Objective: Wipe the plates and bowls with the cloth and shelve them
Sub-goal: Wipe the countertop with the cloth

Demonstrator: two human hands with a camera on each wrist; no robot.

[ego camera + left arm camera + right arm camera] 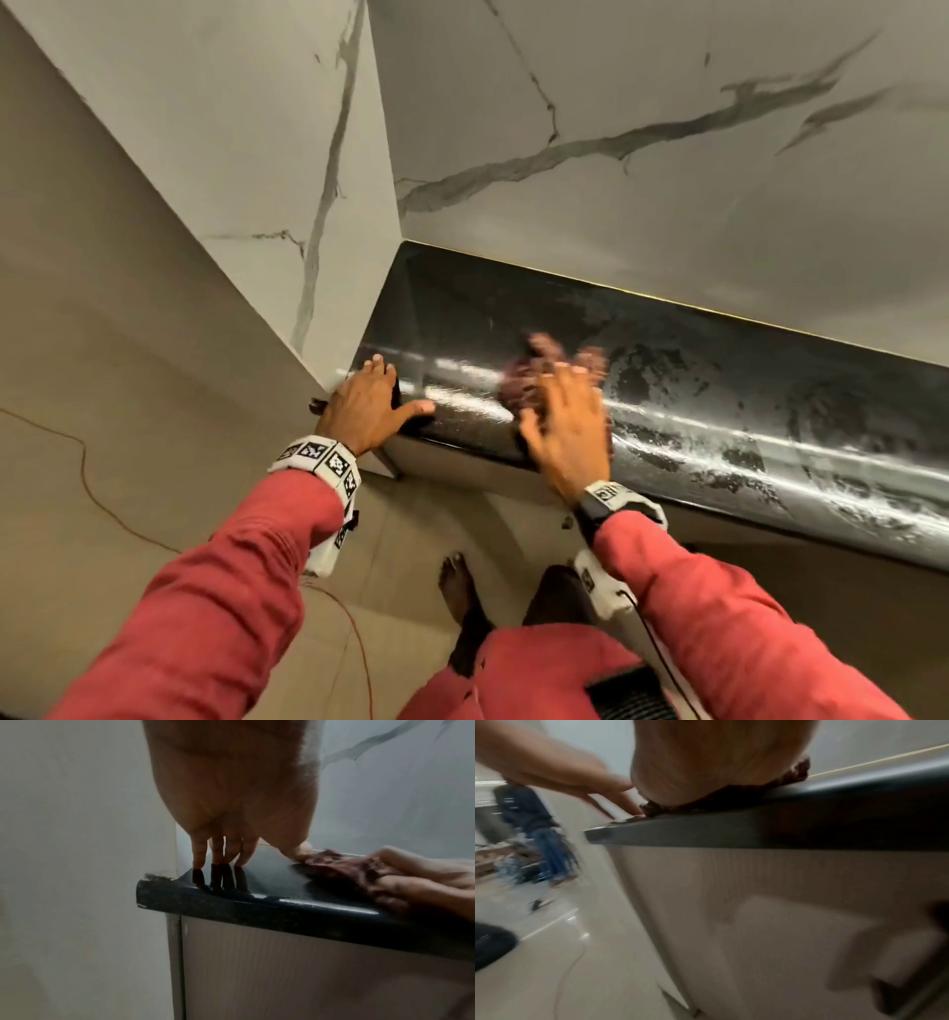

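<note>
Motion blur and hidden cloth

The right hand (562,426) is smeared — it covers most of the maroon cloth (534,377); countertop (770,406) cut off rightward.

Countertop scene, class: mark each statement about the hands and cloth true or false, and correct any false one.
1. The right hand presses a dark red cloth on the black countertop. True.
2. The left hand holds a plate. False: its straight fingers rest on the countertop's end, by the wall.
3. Bowls stand on the countertop. False: none are visible.
4. The countertop shows smeary streaks. True.
</note>
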